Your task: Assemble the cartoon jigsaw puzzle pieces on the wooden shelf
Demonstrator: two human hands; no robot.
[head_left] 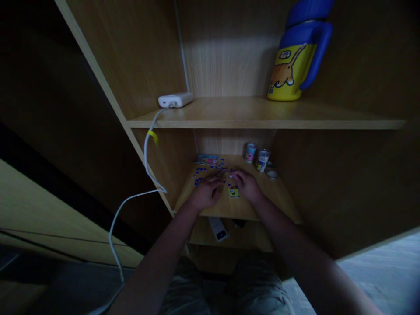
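Both my hands rest on a low wooden shelf among several small blue puzzle pieces. My left hand lies palm down with its fingers curled over the pieces; whether they hold one is hidden. My right hand is beside it, fingers bent and pressed on the pieces near a small yellow cartoon picture card. A colourful picture sheet lies at the back left of the shelf.
Two small printed cups and round lids stand at the shelf's back right. On the upper shelf sit a white power bank with a white cable and a blue-and-yellow jug. A small device lies on a lower board.
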